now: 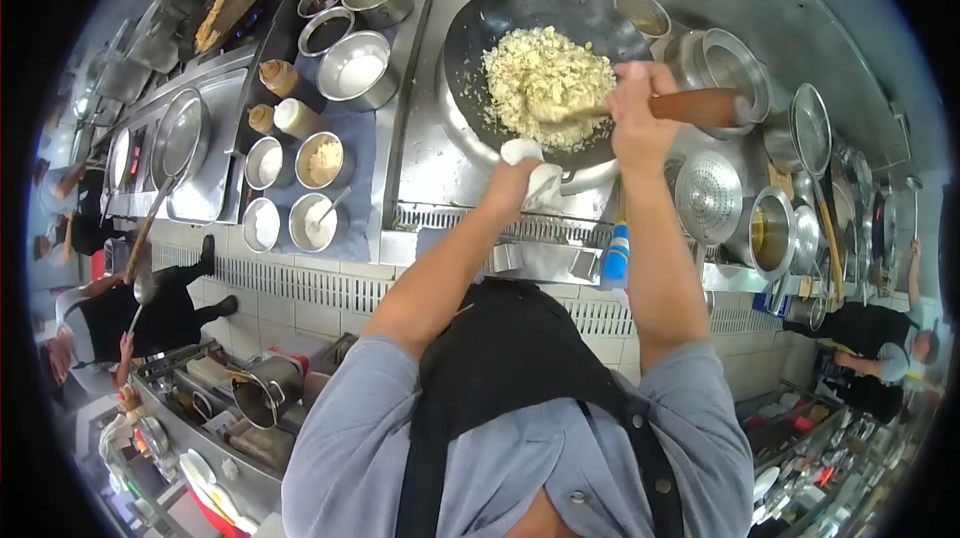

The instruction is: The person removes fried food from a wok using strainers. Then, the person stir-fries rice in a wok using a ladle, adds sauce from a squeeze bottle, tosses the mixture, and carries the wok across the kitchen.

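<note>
Beyond left hand, beside right hand, food

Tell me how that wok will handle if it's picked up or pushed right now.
The wok is likely heavy: it is broad and carries a large heap of food. Its curved sides suggest it may rock when pushed. The food looks loose and crumbly, so it would probably slide if the wok tilts.

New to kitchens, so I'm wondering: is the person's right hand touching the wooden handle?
Touching. The head view shows the right hand closed around the wooden handle, without a gap.
</note>
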The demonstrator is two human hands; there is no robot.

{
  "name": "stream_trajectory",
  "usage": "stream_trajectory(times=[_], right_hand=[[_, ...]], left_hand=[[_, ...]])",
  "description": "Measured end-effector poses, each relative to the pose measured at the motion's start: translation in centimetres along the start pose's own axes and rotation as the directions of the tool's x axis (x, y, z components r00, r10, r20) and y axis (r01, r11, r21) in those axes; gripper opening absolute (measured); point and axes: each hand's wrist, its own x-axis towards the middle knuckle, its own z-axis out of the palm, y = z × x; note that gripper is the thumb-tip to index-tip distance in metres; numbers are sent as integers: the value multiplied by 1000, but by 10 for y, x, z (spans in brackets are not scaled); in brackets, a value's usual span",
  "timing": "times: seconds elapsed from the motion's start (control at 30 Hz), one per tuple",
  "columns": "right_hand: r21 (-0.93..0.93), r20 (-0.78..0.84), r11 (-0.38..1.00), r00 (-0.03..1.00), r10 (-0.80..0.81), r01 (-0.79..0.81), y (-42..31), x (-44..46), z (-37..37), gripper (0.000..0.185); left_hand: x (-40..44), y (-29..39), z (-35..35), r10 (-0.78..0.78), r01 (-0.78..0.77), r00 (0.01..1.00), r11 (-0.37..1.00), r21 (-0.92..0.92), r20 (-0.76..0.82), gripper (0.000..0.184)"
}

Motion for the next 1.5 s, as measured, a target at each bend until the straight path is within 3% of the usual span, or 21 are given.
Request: stream_trajectory(times=[0.03,0.1,0.17,0.27,0.3,0.33,0.4,0.5,0.57,0.67,0.73,0.8,0.83,0.93,1.0,1.07,1.13,1.27,1.33,1.43,1.5], right_hand=[[14,11,998,998,64,-64,5,10,6,27],[-198,122,977,986,111,-86,-2,73,7,24],[-8,-49,998,997,58,-58,-19,122,14,26],[141,-72,990,997,15,-4,-33,145,23,27],[0,-130,1000,991,-16,16,-24,134,34,29],[-3,0,1000,1000,-16,16,11,125,32,29],[62,258,977,949,181,-203,41,131,24,29],[43,271,954,923,274,-296,21,165,25,31],[39,180,977,963,199,-209,-9,168,29,32],[71,130,969,966,225,-235,41,140,25,32],[111,247,966,948,202,-235,38,147,20,28],[72,301,948,913,277,-311,23,158,13,26],[-5,216,974,951,223,-228,5,165,16,27],[187,79,978,994,74,-87,7,177,11,29],[126,37,974,982,185,-189,51,148,15,29],[161,198,954,955,221,-254,52,159,6,29],[130,294,904,886,358,-408,28,167,3,30],[211,-16,974,996,90,-85,-2,186,1,25],[223,-100,967,984,149,-124,48,168,6,23],[152,272,922,912,308,-357,36,151,2,24],[149,219,900,901,375,-410,16,162,-25,26]], left_hand=[[-2,1,-3,-54,54,999,998,12,7,30],[-2,3,-7,-120,120,992,993,4,50,30],[-8,2,-6,-96,96,995,995,15,-4,30],[-10,7,-4,-76,76,997,996,55,1,30],[-18,14,0,-104,104,995,993,49,-5,30],[-22,25,5,-120,120,993,992,48,-3,30],[-24,32,8,-92,92,996,994,56,12,33],[-30,11,2,-51,52,999,998,37,-7,35],[-18,19,5,34,-32,999,995,94,-24,33],[-27,32,5,-123,121,992,981,152,7,34],[-30,33,14,-41,43,999,995,93,-24,33],[-31,35,12,-98,99,995,990,98,-7,32],[-29,28,10,-72,74,997,993,92,-29,33],[-32,27,12,-61,64,997,995,73,-44,34],[-30,34,12,-122,123,992,991,49,-17,35],[-33,39,18,-58,59,998,995,77,-15,39],[-31,38,12,-137,137,991,981,136,-14,38],[-24,25,9,-45,47,999,995,92,-28,36],[-29,32,14,-67,70,997,992,103,-37,34],[-23,45,16,-84,84,996,992,100,-3,33],[-33,39,12,-120,114,990,991,68,81,34]])
